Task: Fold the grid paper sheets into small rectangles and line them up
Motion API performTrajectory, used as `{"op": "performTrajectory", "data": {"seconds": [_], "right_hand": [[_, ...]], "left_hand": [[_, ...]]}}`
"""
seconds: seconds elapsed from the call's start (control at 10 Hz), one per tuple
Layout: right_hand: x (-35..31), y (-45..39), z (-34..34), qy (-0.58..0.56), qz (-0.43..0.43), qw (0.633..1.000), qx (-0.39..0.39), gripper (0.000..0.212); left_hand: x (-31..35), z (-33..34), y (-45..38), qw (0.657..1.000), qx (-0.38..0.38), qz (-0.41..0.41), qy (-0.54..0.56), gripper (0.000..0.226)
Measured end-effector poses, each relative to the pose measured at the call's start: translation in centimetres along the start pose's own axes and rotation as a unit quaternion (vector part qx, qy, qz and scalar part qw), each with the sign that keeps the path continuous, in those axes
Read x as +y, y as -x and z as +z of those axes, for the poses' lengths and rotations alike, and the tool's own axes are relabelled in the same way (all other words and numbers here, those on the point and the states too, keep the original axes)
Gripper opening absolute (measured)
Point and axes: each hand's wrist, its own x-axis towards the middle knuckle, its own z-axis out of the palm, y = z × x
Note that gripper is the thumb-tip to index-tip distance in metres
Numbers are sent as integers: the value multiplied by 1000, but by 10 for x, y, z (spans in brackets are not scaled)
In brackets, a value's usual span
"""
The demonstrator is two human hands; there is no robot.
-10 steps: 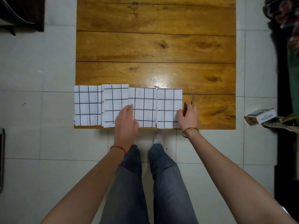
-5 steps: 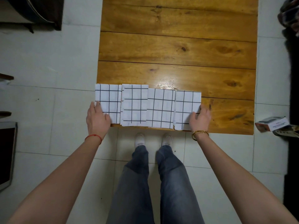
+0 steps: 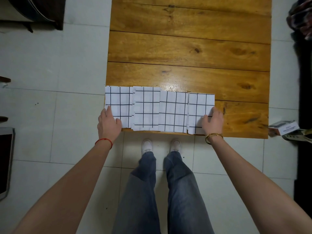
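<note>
Several folded white grid paper rectangles lie side by side along the near edge of a wooden table (image 3: 189, 48). The leftmost paper (image 3: 120, 100) sits at the table's left corner, and my left hand (image 3: 108, 123) rests flat on its lower left part with straight fingers. The rightmost paper (image 3: 200, 105) ends the row, and my right hand (image 3: 213, 121) lies on its lower right corner, fingers relaxed. Between them are two more papers (image 3: 146, 108) (image 3: 173, 112), slightly overlapping at their edges.
The table's far and right parts show bare wood. A small white box (image 3: 285, 128) lies on the tiled floor to the right of the table. Dark furniture (image 3: 38, 10) stands at the upper left. My legs and white shoes (image 3: 146, 146) are below the table edge.
My left hand moved from the second paper out to the leftmost paper's outer edge. My right hand shifted onto the rightmost paper's corner. The view shifted left, so the table sits further right.
</note>
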Motion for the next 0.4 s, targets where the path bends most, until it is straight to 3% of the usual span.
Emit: {"op": "performTrajectory", "data": {"seconds": [0.2,0.4], "right_hand": [[-4,4,-5,-6,-1,1000,5,47],[-25,10,-17,0,-52,999,-3,49]], "left_hand": [[-3,-4,3,1000,5,15,-23,59],[18,-15,18,991,42,109,-66,59]]}}
